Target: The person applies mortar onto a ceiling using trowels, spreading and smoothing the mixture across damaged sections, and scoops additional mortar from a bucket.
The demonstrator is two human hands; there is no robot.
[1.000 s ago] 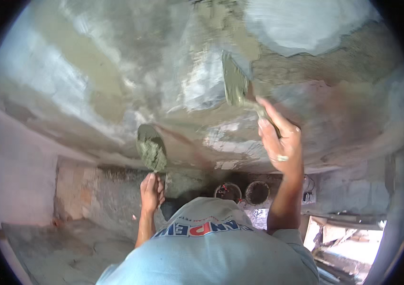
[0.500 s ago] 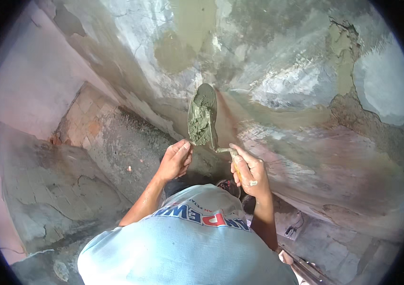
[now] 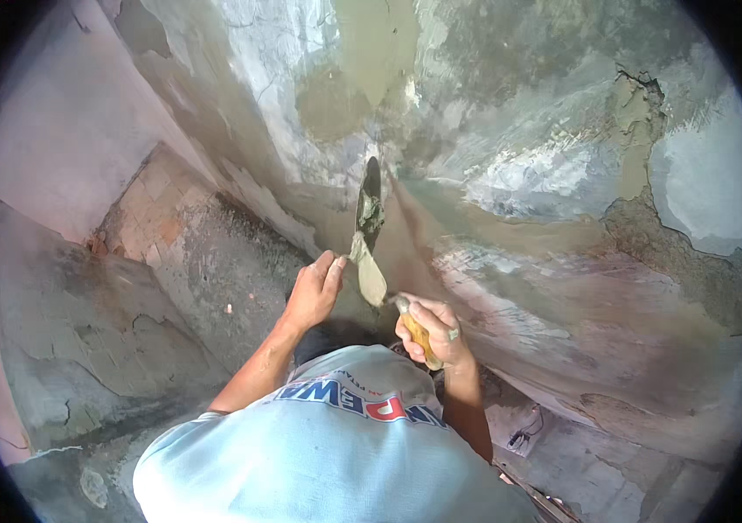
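My right hand (image 3: 436, 331) is wrapped round the yellow handle of a small trowel (image 3: 371, 275). Its pale, mortar-smeared blade points up and to the left. Just beyond lies a narrow, dark oval plate (image 3: 372, 187) with wet grey mortar (image 3: 372, 213) on it, now seen almost edge-on. My left hand (image 3: 317, 288) is closed with a pinch at the near end of this plate, beside the trowel blade. The trowel blade overlaps the plate's near end and hides part of it.
Ahead and to the right rises a patchy plastered wall (image 3: 545, 253) with a crumbling, broken strip (image 3: 663, 222). Rough masonry with exposed brick (image 3: 157, 205) stands at the left. A small dark object with a cable (image 3: 523, 436) lies low on the right.
The trowel has come back toward me and turned, so its blade face shows. The oval plate has tipped from face-up to nearly edge-on. Both hands have shifted slightly left.
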